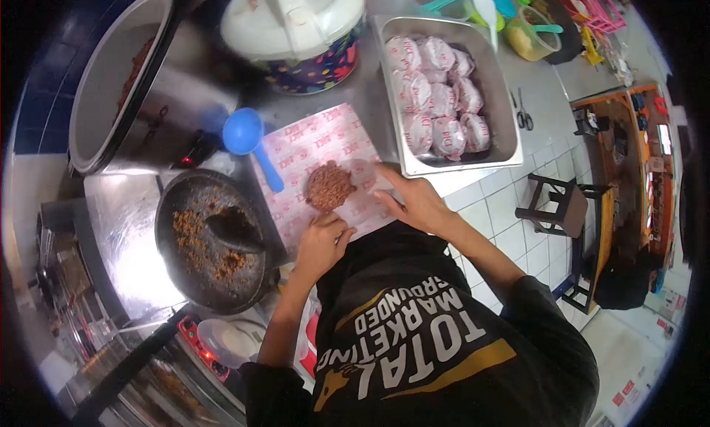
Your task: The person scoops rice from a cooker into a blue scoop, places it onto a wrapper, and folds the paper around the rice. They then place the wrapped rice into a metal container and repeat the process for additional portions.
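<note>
A sheet of white wrapping paper with red print (355,135) lies on the steel counter in front of me. On it sits a round, flattened mound of reddish-brown rice (330,187). My left hand (323,243) is at the paper's near edge, its fingers curled in and seemingly pinching that edge just below the rice. At the right edge of the sheet, my right hand (418,203) has thumb and forefinger apart, touching the paper beside the rice. A blue ladle (244,132) rests with its handle over the left edge of the paper.
A stone mortar (166,238) with brown paste and a pestle (235,231) stands left. Behind it is a large cooker (159,94); a flowered rice container (314,68) stands at the back. A steel tray (503,131) holds several wrapped parcels (444,100). Scissors (523,116) lie right.
</note>
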A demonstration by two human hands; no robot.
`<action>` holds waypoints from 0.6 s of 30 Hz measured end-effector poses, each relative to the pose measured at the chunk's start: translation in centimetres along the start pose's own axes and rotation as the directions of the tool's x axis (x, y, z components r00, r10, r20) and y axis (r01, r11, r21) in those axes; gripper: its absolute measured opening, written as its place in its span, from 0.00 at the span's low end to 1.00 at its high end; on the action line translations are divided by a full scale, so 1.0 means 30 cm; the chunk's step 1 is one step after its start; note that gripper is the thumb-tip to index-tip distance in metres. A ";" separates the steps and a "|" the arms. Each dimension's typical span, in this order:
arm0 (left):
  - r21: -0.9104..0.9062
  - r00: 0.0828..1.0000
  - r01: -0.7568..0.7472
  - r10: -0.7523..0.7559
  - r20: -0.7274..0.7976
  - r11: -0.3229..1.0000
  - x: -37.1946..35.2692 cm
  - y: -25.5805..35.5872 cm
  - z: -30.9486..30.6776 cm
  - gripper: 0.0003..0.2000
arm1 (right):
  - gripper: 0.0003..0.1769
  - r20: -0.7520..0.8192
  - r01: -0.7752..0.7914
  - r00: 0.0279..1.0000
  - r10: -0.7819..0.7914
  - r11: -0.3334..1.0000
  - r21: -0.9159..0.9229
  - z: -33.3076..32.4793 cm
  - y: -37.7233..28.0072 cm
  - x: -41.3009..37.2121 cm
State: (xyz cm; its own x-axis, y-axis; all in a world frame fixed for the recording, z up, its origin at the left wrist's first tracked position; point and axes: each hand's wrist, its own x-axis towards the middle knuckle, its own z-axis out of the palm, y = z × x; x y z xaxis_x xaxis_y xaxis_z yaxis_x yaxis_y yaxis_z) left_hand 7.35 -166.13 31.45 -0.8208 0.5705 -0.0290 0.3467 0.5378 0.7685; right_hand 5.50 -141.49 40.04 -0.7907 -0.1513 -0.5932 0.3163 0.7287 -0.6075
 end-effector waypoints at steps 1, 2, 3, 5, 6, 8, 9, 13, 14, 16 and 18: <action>0.036 1.000 -0.021 0.022 -0.008 0.999 -0.002 -0.004 0.010 0.05 | 0.32 -0.022 -0.012 1.000 0.012 1.000 -0.005 0.027 0.034 0.028; 0.072 0.999 -0.045 0.046 -0.017 0.996 -0.001 -0.005 0.018 0.05 | 0.38 -0.256 0.186 0.948 -0.192 0.981 -0.048 0.089 0.108 0.077; 0.062 0.997 -0.073 0.074 -0.014 0.995 -0.001 -0.003 0.021 0.05 | 0.44 -0.458 0.360 0.802 -0.383 0.922 -0.142 0.120 0.150 0.099; 0.151 0.997 -0.080 0.081 0.004 0.985 -0.003 -0.004 0.022 0.05 | 0.46 -0.527 0.346 0.772 -0.356 0.930 -0.122 0.133 0.125 0.092; 0.147 0.994 -0.105 0.106 0.004 0.984 -0.005 -0.004 0.021 0.05 | 0.46 -0.539 0.315 0.801 -0.260 0.949 0.012 0.141 0.107 0.078; 0.179 0.995 -0.097 0.089 0.052 0.979 -0.009 0.003 0.013 0.06 | 0.39 -0.537 0.284 0.796 -0.280 0.956 -0.078 0.137 0.111 0.038; 0.181 0.992 -0.122 0.114 0.055 0.976 0.002 0.025 0.011 0.06 | 0.34 -0.442 0.217 0.868 -0.228 0.973 -0.076 0.112 0.103 -0.017; -0.158 0.981 -0.005 -0.026 -0.193 0.987 0.163 0.138 0.015 0.11 | 0.06 -0.815 0.365 0.472 -0.337 0.916 -0.167 -0.027 0.200 -0.234; -0.281 0.977 0.038 -0.095 -0.192 0.959 0.237 0.172 0.028 0.15 | 0.06 -0.929 0.002 0.263 -0.259 0.963 -0.268 -0.123 0.216 -0.219; -0.683 0.951 0.098 -0.270 -0.151 0.724 0.420 0.235 0.099 0.27 | 0.07 -0.920 -0.215 -0.011 -0.391 0.900 -0.379 -0.352 0.316 -0.137; -0.572 0.974 -0.026 -0.110 -0.201 0.820 0.563 0.219 0.180 0.32 | 0.09 -0.912 -0.309 -0.118 -0.393 0.887 -0.343 -0.435 0.510 -0.071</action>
State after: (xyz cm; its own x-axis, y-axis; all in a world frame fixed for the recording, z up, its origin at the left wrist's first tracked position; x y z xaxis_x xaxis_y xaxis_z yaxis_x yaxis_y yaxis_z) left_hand -1.79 -149.60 32.55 -0.9282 0.3718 0.0159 0.0455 0.0711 0.9964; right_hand 5.20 -121.30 38.91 -0.5094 0.3405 0.7903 0.3450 0.9222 -0.1749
